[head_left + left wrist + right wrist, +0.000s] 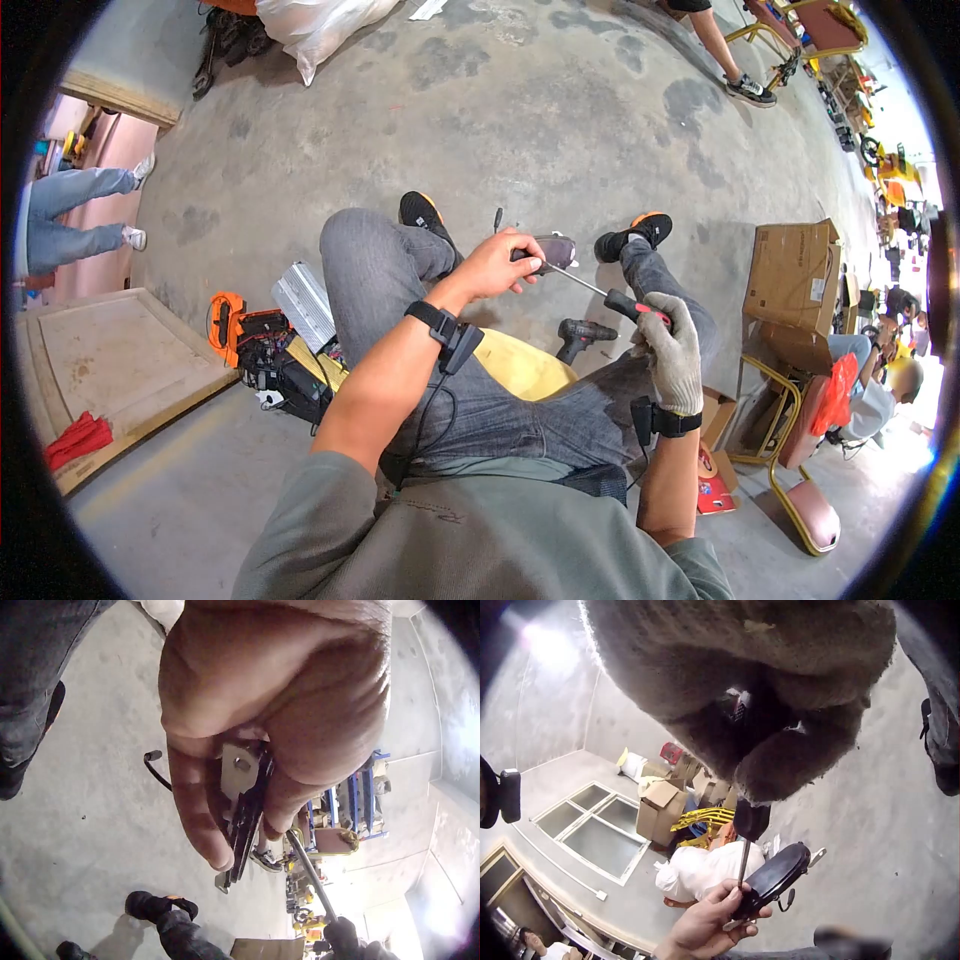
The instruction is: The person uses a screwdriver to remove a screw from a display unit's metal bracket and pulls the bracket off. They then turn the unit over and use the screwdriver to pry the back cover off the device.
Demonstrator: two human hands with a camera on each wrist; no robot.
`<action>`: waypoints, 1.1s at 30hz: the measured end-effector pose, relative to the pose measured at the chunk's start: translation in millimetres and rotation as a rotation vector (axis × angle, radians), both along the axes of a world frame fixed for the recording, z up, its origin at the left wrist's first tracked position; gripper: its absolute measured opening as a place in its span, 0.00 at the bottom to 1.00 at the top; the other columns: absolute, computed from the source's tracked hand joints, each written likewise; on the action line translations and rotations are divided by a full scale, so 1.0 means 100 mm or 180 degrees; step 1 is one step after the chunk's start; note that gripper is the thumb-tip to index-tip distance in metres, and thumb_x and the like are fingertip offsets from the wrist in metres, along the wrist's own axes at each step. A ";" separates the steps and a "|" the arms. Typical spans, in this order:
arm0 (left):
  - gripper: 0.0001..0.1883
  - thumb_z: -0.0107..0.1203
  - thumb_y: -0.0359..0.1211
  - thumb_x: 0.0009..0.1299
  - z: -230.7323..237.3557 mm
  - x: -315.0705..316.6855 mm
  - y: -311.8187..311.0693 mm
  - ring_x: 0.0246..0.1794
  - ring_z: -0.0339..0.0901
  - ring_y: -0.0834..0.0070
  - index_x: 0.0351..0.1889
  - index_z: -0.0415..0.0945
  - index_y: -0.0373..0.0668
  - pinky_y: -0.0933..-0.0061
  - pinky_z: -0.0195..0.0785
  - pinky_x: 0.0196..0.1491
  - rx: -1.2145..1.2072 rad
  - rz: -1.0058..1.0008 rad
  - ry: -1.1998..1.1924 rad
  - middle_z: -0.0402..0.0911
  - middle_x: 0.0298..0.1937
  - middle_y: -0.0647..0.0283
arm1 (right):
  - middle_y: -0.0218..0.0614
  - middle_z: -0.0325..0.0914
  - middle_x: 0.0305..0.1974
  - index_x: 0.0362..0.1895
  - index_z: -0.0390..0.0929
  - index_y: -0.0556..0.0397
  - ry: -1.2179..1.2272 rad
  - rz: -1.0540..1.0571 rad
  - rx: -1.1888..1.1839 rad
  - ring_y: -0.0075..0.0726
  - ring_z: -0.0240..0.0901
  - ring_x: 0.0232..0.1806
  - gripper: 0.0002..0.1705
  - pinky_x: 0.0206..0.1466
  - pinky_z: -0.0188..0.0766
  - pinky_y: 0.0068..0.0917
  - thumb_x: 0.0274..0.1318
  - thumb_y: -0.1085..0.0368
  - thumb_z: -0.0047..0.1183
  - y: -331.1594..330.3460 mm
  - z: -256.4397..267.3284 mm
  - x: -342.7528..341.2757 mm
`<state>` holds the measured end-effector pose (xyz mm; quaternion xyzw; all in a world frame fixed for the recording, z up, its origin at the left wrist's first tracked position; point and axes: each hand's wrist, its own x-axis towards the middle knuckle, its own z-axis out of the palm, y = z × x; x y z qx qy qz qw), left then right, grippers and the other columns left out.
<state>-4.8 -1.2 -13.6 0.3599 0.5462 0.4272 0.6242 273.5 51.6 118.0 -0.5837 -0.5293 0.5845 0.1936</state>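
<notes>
My bare left hand (pixel 495 268) pinches a dark oval part (pixel 558 250) between thumb and fingers, in front of my knees. This part has a glossy black shell (pixel 780 876), a pale metal tab with a hole (pixel 239 765) and a short black lead (pixel 155 769). My right hand (pixel 675 355), in a knitted glove, grips the red and black handle of a screwdriver (pixel 638 308). Its thin steel shaft (pixel 311 874) reaches over to the left hand, with the tip end by the left thumb. The glove hides most of the handle in the right wrist view.
A cordless drill (pixel 583 338) lies between my legs, by a yellow surface (pixel 520 365). On the left are an orange and black tool (pixel 232 328), a ribbed silver box (pixel 303 303) and a wooden panel (pixel 130 365). Cardboard boxes (pixel 790 280) and a chair (pixel 812 515) stand to the right.
</notes>
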 end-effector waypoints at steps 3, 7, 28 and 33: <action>0.06 0.56 0.29 0.76 0.01 -0.01 -0.01 0.38 0.85 0.72 0.43 0.80 0.37 0.72 0.80 0.32 0.0010 -0.0047 0.0009 0.73 0.48 0.59 | 0.31 0.76 0.34 0.56 0.74 0.59 0.0067 -0.0118 -0.0085 0.21 0.74 0.31 0.18 0.33 0.73 0.20 0.64 0.65 0.54 0.00 -0.04 0.02; 0.09 0.55 0.29 0.77 0.01 -0.01 -0.01 0.40 0.85 0.72 0.52 0.78 0.39 0.74 0.80 0.33 0.0010 -0.0168 -0.0031 0.73 0.51 0.58 | 0.31 0.76 0.33 0.55 0.75 0.58 0.0195 -0.0060 -0.0016 0.21 0.73 0.30 0.17 0.31 0.73 0.19 0.64 0.66 0.55 -0.02 -0.07 0.04; 0.18 0.56 0.27 0.75 -0.09 0.04 0.00 0.36 0.81 0.78 0.59 0.63 0.42 0.74 0.75 0.32 -0.0144 0.0364 0.0227 0.81 0.44 0.60 | 0.35 0.79 0.38 0.57 0.73 0.59 -0.0008 0.0028 0.0537 0.24 0.77 0.36 0.19 0.40 0.76 0.22 0.63 0.71 0.56 -0.16 0.09 -0.31; 0.16 0.55 0.27 0.75 -0.24 0.05 0.00 0.33 0.79 0.80 0.57 0.63 0.43 0.74 0.72 0.32 0.0201 0.0267 0.0483 0.80 0.40 0.63 | 0.36 0.80 0.39 0.57 0.72 0.59 -0.0002 0.0098 0.0633 0.24 0.78 0.36 0.19 0.41 0.76 0.22 0.63 0.72 0.56 -0.14 0.07 -0.33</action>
